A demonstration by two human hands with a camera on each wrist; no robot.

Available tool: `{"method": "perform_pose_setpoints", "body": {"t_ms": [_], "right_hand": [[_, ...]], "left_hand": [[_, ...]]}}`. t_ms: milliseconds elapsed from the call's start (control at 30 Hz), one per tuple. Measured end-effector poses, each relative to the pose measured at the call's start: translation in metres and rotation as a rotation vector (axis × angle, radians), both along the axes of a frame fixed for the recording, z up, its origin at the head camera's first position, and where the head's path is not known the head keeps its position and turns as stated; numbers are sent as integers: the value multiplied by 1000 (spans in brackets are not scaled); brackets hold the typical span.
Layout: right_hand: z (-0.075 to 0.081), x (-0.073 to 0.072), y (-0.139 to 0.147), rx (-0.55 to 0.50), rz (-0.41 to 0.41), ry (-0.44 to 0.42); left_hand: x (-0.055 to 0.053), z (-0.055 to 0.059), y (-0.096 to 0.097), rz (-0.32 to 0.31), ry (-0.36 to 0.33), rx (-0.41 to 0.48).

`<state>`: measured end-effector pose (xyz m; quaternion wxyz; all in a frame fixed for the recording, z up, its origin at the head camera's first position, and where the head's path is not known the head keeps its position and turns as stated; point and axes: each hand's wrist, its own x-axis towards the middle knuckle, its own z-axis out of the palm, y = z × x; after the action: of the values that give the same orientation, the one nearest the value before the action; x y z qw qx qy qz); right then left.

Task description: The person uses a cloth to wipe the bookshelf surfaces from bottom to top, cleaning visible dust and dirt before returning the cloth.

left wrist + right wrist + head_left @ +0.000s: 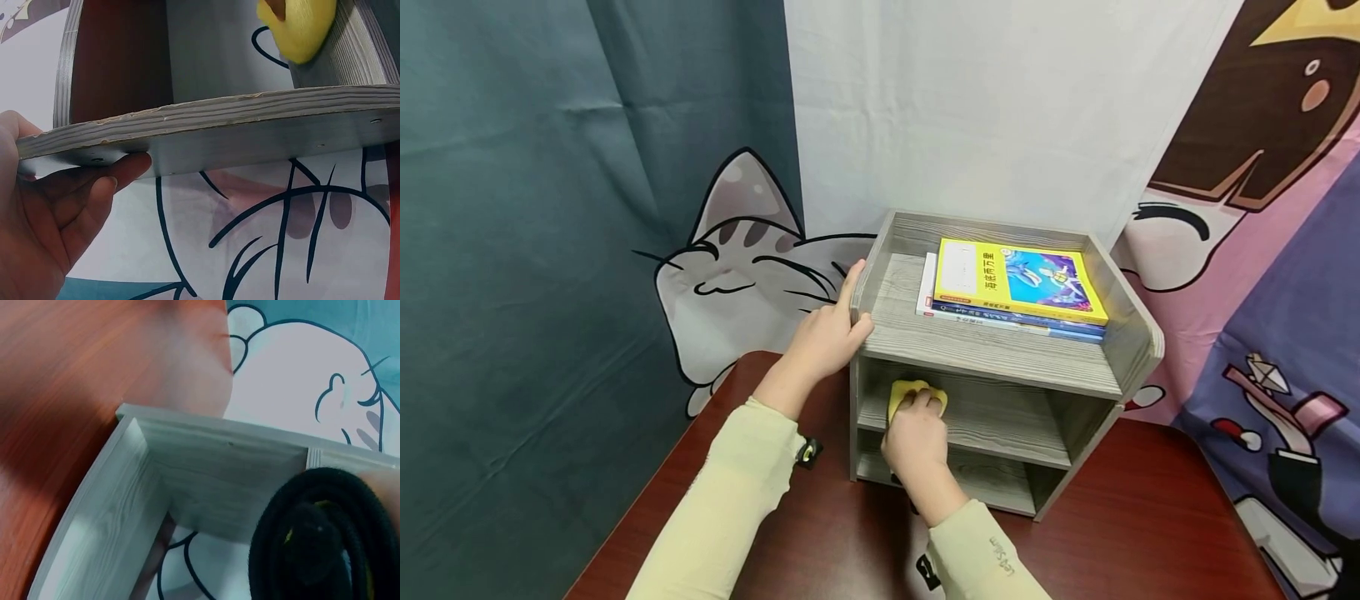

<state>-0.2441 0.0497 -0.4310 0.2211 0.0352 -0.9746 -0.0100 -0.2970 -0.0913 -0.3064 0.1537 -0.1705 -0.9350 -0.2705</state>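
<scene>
A grey wood-grain shelf unit (992, 364) stands on the table, with two open compartments below its top tray. At its upper left edge, my left hand (823, 340) holds the side panel (206, 112), thumb on one face and fingers against the other. My right hand (919, 442) reaches into the upper compartment and grips a yellow cloth (903, 389). That cloth bunches under the fingertips at the left end of the middle board (1000, 421). In the right wrist view a dark round shape covers most of the hand.
A stack of books (1018, 279), a yellow one uppermost, lies in the top tray. The reddish-brown table (1120, 533) extends to both sides of the unit. Behind it hang a white cloth (1000, 108) and printed cartoon curtains (722, 275).
</scene>
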Motion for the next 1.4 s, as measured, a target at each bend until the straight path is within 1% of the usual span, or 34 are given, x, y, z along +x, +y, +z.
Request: {"method": "perform_pose_setpoints", "body": {"t_ms": [67,300,433,500,600,667,767,933,1000,1033,1133,1233,1333,1400], "right_hand": [[0,-2,-6,1,1,-4],[1,-6,-22,-1,-12,-60],[3,-7,-30,-41,-4,-96],[4,-8,-33,-81,8,-114],[4,-10,-35,-181,30,-123],[2,-12,-35,-286,42,-117],[-1,-13,-32,-501,61,-108],[1,-12,-28,-891,73,-152],[4,-11,-28,-1013,79,-168],[6,-11,-28,-1055,86,-163],[16,-10,-29,-1124,115,-135],[32,-6,-30,-1132,139,-97],[45,0,-31,-1095,160,-79],[48,6,-32,-1046,177,-58]], "left_hand": [[0,0,0,3,3,-3],[1,1,0,-1,-7,-9],[1,2,0,-1,-16,-4],[2,2,0,-2,-17,-3],[1,2,-1,-2,-10,-1],[1,2,-1,2,-5,-1],[0,1,-1,4,-3,1],[0,0,1,-4,-23,8],[0,1,1,-4,-29,11],[0,1,2,-2,-29,13],[0,1,1,0,-33,14],[1,2,1,-5,-40,16],[1,1,1,-13,-46,18],[1,1,1,-17,-51,18]]}}
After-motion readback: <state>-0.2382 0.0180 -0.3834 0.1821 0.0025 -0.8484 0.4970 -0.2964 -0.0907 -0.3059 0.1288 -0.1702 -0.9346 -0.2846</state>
